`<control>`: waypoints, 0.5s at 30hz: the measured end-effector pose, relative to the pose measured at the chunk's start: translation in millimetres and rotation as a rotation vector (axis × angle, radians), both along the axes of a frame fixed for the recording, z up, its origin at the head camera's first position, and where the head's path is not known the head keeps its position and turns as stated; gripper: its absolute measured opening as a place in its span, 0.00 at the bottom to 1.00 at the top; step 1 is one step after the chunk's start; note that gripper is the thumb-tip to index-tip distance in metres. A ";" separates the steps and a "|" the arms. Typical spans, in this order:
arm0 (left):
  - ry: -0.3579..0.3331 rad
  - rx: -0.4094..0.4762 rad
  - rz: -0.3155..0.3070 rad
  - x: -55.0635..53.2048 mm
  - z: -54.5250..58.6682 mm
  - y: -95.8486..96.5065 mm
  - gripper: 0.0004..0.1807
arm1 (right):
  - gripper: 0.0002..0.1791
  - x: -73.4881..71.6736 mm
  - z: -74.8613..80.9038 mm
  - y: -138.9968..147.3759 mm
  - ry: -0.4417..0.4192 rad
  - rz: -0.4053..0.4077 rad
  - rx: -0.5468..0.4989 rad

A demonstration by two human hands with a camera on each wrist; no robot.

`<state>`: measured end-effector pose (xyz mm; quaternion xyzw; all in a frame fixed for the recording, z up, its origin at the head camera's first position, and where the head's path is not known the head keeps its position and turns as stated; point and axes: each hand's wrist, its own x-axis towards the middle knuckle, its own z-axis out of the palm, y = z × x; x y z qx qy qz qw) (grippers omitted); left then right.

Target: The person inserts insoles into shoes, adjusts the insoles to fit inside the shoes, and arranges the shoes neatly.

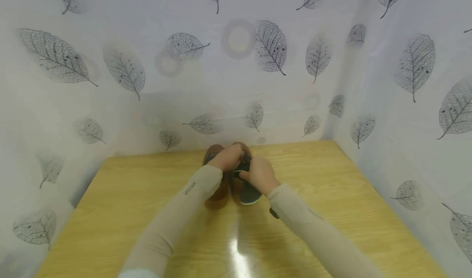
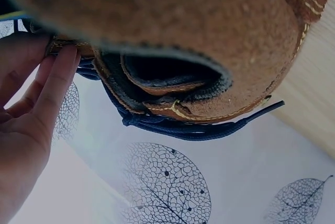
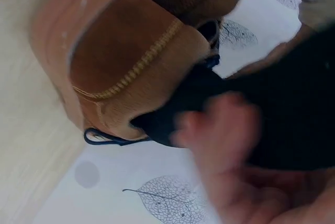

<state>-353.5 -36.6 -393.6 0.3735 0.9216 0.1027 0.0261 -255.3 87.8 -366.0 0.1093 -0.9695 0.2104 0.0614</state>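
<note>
Two brown suede shoes with dark laces stand side by side, toes away from me: the left shoe (image 1: 219, 198) and the right shoe (image 3: 125, 46). My left hand (image 1: 229, 157) pinches the leather at the lacing of the right shoe; in the left wrist view the hand (image 2: 31, 98) has its fingertips on that brown edge. My right hand (image 1: 262, 175) grips a dark insole (image 1: 250, 194) with a pale rim. One end of the insole (image 3: 293, 103) sits inside the right shoe's opening, the other sticks out towards me. The hand (image 3: 230, 150) is blurred in the right wrist view.
The shoes stand near the back edge of a yellow wooden table (image 1: 147, 212). A white leaf-patterned cloth (image 1: 147, 106) hangs behind and along both sides. A dark band (image 1: 274, 213) shows at my right wrist.
</note>
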 end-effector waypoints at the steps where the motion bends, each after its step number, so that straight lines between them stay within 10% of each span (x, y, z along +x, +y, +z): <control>1: -0.004 0.002 0.008 0.5 -0.3 -0.4 0.08 | 0.16 -1.4 0.7 -1.5 -0.027 0.010 0.012; 15: 0.027 0.036 0.031 6.3 1.8 -1.3 0.07 | 0.12 -20.8 -1.8 6.8 -0.090 0.090 0.044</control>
